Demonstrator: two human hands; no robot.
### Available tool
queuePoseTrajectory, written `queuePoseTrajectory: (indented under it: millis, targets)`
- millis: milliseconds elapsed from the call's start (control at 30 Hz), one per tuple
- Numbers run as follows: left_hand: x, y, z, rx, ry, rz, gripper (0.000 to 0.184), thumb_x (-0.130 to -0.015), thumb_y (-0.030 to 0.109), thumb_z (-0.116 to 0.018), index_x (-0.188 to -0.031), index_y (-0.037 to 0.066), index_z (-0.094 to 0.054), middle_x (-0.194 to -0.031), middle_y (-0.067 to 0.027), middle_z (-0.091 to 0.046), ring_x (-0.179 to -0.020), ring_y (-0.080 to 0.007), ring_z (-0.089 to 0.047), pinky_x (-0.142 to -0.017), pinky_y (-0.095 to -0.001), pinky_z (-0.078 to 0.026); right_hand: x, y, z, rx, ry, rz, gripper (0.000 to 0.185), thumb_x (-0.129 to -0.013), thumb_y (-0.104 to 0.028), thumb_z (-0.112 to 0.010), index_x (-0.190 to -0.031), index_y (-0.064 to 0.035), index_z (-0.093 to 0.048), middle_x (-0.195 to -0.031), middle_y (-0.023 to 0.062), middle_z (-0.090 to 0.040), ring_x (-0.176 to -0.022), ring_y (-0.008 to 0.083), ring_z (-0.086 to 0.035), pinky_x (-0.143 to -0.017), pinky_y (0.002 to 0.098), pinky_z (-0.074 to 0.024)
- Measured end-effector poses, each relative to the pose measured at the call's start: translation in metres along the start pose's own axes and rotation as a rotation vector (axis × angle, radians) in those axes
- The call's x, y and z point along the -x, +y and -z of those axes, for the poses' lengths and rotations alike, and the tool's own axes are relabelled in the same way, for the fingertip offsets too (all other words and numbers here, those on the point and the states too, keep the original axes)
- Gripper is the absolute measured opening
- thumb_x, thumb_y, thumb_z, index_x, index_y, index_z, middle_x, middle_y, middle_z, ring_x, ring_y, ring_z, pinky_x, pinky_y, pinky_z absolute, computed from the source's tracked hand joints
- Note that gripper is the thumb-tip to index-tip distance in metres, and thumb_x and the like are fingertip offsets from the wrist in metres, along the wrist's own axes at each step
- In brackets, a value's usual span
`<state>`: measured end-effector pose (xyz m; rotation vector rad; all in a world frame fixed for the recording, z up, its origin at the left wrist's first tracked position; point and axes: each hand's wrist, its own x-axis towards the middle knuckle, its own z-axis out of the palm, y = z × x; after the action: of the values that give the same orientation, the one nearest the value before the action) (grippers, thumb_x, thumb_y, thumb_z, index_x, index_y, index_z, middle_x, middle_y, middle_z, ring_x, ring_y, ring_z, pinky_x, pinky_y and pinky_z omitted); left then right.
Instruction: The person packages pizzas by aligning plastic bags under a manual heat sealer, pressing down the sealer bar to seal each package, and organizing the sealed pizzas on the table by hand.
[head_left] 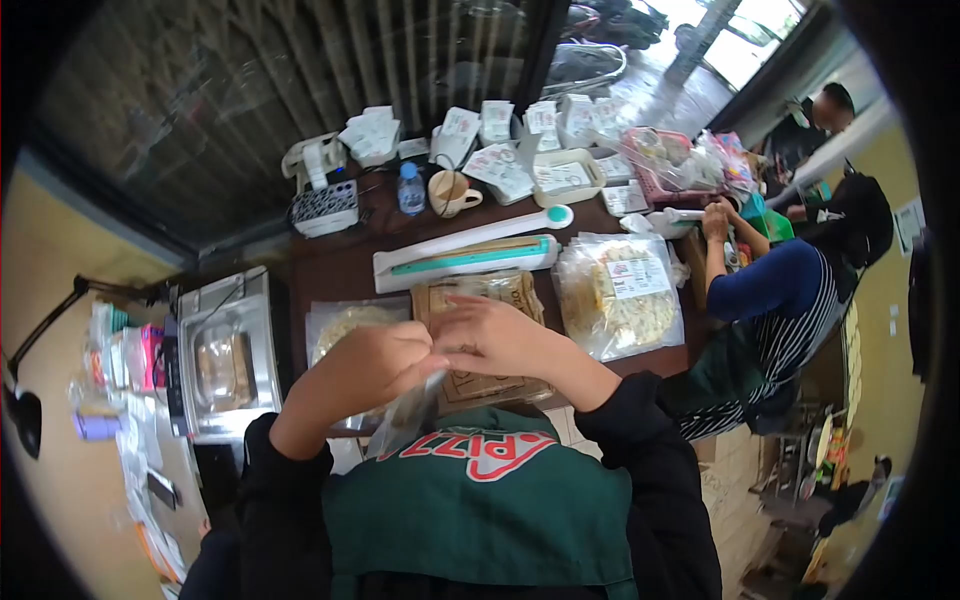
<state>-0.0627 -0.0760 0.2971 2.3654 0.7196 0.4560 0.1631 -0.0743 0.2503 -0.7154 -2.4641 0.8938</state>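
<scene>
My left hand (372, 362) is curled closed over the near side of the table. Fingertips of my right hand (495, 342) meet it, thumb and forefinger pinched together. From between them a clear plastic bag (408, 412) hangs down in front of my apron; what it contains does not show. Under my hands lies a brown printed package (520, 290). A bagged flat pizza (340, 325) is partly hidden behind my left forearm. To the right, a stack of bagged pizzas (620, 310) carries a white label. Beyond my hands lies a white bag sealer (470, 258) with a teal strip.
Bundles of printed labels (500, 172) line the table's back, beside a mug (453, 193) and a bottle (411, 190). A pink basket (660, 165) sits back right. Another person (780, 290) works at right. At left stands a metal machine (228, 355).
</scene>
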Motion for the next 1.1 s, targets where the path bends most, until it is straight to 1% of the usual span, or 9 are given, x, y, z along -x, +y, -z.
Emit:
queuePoseTrajectory:
  millis: [133,233,267,400,433,600,733,833,1100]
  targets:
    - [-0.02,-0.001,0.003,0.384,-0.217,0.043,0.032,-0.091,0.032,-0.064,-0.088,0.001,-0.066,-0.089,-0.0134,-0.063,-0.081,-0.0276,-0.064,-0.073,-0.0344,-0.049,0.032,-0.014,0.008,-0.139,0.084,-0.009,0.017,-0.091,-0.021,-0.063,-0.084,-0.0066,-0.068,-0.08,0.01,-0.064,-0.081,0.0281,-0.062,-0.071,0.0376,-0.0486]
    - [-0.022,-0.068,-0.028,0.895,-0.02,-0.114,0.056,-0.096,0.052,-0.048,-0.098,-0.002,-0.064,-0.1,-0.0155,-0.064,-0.096,-0.0264,-0.062,-0.086,-0.0379,-0.048,0.06,-0.018,0.01,-0.492,0.194,-0.186,0.013,-0.093,-0.015,-0.062,-0.093,-0.0057,-0.07,-0.081,0.0117,-0.065,-0.077,0.0262,-0.063,-0.069,0.0325,-0.0491]
    - [-0.014,-0.093,-0.034,0.889,-0.031,0.031,0.09,-0.088,0.076,-0.033,-0.122,-0.003,-0.056,-0.121,-0.021,-0.059,-0.115,-0.0305,-0.056,-0.101,-0.0428,-0.042,0.068,-0.01,0.005,-0.542,0.343,-0.186,0.014,-0.094,-0.011,-0.061,-0.101,-0.0036,-0.071,-0.084,0.0102,-0.068,-0.076,0.0187,-0.064,-0.071,0.0281,-0.0497]
    - [0.022,-0.147,-0.107,1.61,0.123,0.327,0.118,-0.073,0.09,-0.027,-0.148,0.0,-0.026,-0.142,-0.0209,-0.047,-0.131,-0.0332,-0.046,-0.109,-0.0466,-0.035,0.094,0.043,-0.019,-0.954,0.8,-0.523,0.019,-0.096,-0.016,-0.06,-0.099,-0.0005,-0.069,-0.092,0.0044,-0.069,-0.085,0.0118,-0.063,-0.077,0.0276,-0.0502]
    - [0.019,-0.144,-0.128,1.85,0.239,0.298,0.105,-0.08,0.084,-0.036,-0.145,0.0,-0.034,-0.138,-0.0177,-0.051,-0.129,-0.0293,-0.048,-0.107,-0.0436,-0.038,0.094,0.059,-0.029,-1.106,0.945,-0.574,0.019,-0.097,-0.017,-0.06,-0.101,-0.0009,-0.069,-0.093,0.003,-0.069,-0.086,0.0106,-0.062,-0.078,0.0267,-0.0499]
    - [-0.003,-0.186,-0.2,1.236,0.569,0.755,0.047,-0.098,0.045,-0.05,-0.118,0.004,-0.062,-0.11,-0.0065,-0.067,-0.098,-0.0179,-0.063,-0.085,-0.0326,-0.048,0.096,0.137,-0.082,-1.194,1.293,-0.742,0.02,-0.097,-0.019,-0.06,-0.103,-0.0021,-0.068,-0.092,-0.0012,-0.066,-0.083,0.0058,-0.058,-0.075,0.0226,-0.0473]
    - [-0.027,-0.185,-0.188,0.486,0.552,0.929,0.03,-0.098,0.032,-0.054,-0.097,0.005,-0.068,-0.11,-0.0103,-0.064,-0.1,-0.0218,-0.061,-0.086,-0.0342,-0.046,0.1,0.187,-0.102,-0.906,1.246,-0.857,0.017,-0.097,-0.017,-0.06,-0.096,-0.0021,-0.067,-0.085,-0.0063,-0.061,-0.072,0.0038,-0.049,-0.065,0.0198,-0.04]
    - [-0.03,-0.203,-0.2,-0.219,0.614,0.706,0.027,-0.094,0.035,-0.056,-0.097,0.012,-0.07,-0.109,-0.0101,-0.061,-0.103,-0.0307,-0.055,-0.091,-0.0405,-0.04,0.098,0.214,-0.107,-0.481,1.1,-0.933,0.021,-0.097,-0.022,-0.06,-0.096,-0.0026,-0.067,-0.076,-0.0048,-0.06,-0.068,0.0047,-0.049,-0.062,0.0228,-0.0407]
    - [-0.059,-0.229,-0.222,-0.078,0.589,1.018,0.032,-0.094,0.041,-0.053,-0.1,0.013,-0.068,-0.123,-0.0084,-0.054,-0.117,-0.0335,-0.048,-0.099,-0.0527,-0.031,0.09,0.232,-0.089,0.095,0.768,-1.241,0.034,-0.097,-0.04,-0.049,-0.089,-0.0089,-0.06,-0.078,0.0182,-0.065,-0.077,0.0409,-0.062,-0.066,0.0488,-0.0475]
